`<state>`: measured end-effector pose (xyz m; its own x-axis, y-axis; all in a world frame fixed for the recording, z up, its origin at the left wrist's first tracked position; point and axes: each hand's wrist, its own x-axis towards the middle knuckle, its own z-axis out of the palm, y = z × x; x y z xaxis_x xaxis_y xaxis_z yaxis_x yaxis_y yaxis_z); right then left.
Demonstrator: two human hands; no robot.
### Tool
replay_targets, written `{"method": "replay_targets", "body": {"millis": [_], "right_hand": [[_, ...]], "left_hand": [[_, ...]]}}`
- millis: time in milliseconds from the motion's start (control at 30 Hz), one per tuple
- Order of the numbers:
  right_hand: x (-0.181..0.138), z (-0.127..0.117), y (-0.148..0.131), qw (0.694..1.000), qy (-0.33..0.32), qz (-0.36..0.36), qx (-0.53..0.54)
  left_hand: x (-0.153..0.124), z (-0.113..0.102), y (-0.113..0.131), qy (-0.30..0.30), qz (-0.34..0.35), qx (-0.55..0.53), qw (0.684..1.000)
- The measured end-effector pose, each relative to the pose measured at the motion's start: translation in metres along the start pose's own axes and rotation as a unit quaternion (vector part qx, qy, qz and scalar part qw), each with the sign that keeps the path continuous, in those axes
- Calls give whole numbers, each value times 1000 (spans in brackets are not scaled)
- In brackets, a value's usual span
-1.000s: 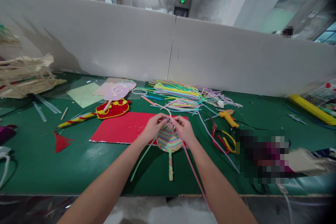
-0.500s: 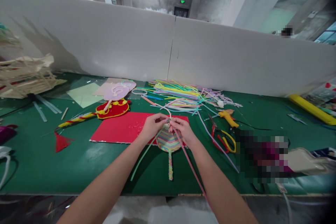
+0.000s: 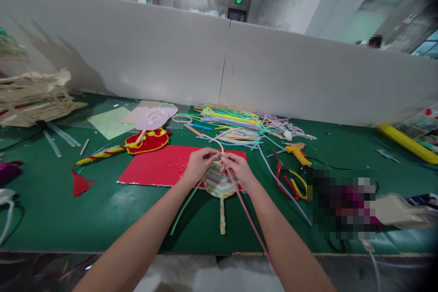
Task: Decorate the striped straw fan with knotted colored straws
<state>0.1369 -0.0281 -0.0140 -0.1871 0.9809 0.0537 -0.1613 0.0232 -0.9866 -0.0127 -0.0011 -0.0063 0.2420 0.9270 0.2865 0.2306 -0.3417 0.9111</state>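
While tight in left hand [image 3: 198, 165] and right hand [image 3: 240, 169] fingers [image 3: 230, 159], a round, pastel-striped woven fan [image 3: 221, 183].

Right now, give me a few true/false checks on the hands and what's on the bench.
1. Both the left hand and right hand pinch at the top of the striped woven fan. True.
2. A pink strand trails from the right hand back toward the person. True.
3. The red sheet lies right of the yellow glue gun. False: it lies left of it.
4. The pile of coloured strands sits nearer than the hands. False: it lies beyond them.
5. The fan's twisted handle points back toward the person. True.
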Motion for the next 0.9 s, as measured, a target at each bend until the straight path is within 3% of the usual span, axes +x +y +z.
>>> {"method": "replay_targets", "body": {"millis": [167, 400, 500, 633, 900], "right_hand": [[-3, 2, -9, 997, 32, -30, -65], [-6, -8, -17, 995, -26, 3, -93], [-6, -11, -17, 995, -26, 10, -96], [-6, -9, -16, 995, -36, 7, -97], [-5, -7, -13, 995, -62, -33, -73]], "left_hand": [[2, -5, 1, -47, -5, -4, 999], [2, -15, -1, -182, 27, 18, 983], [1, -15, 0, -206, 41, 51, 976], [-1, -13, 3, -192, 53, 76, 977], [-2, -6, 3, -110, 38, 23, 993]]}}
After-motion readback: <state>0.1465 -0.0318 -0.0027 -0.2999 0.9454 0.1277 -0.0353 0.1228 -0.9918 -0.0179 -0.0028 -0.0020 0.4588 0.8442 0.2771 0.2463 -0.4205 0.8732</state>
